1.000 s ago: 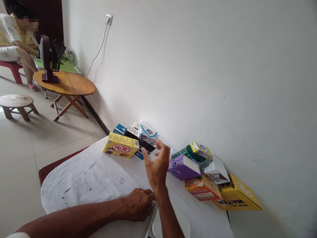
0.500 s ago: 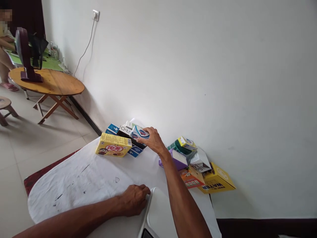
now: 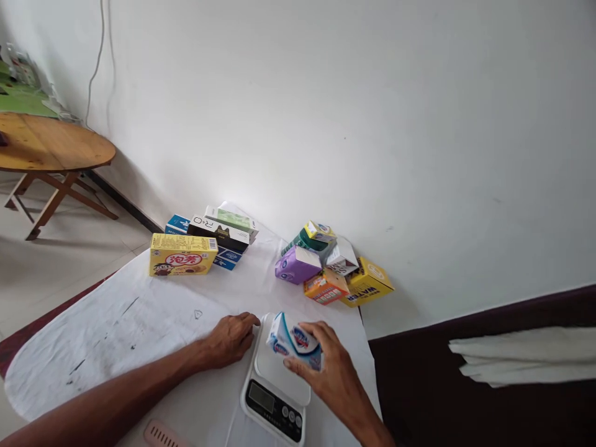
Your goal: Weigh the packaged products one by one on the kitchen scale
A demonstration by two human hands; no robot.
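Note:
My right hand (image 3: 331, 371) grips a small white and blue box (image 3: 292, 340) and holds it on the platform of a white kitchen scale (image 3: 275, 391). The scale has a dark display and buttons on its near end. My left hand (image 3: 229, 338) rests on the white cloth with its fingers curled against the scale's left edge. It holds nothing that I can see.
A white cloth (image 3: 139, 323) covers the table. At the back left lie a yellow box (image 3: 182, 254) and a stack of flat boxes (image 3: 220, 233). A heap of small boxes (image 3: 331, 266) sits by the wall. A wooden round table (image 3: 51, 144) stands at left. Folded white cloth (image 3: 526, 355) lies at right.
My right hand reached to the stack, took the white and blue box, and brought it back onto the scale. The view swung down and right. My left hand stayed by the scale.

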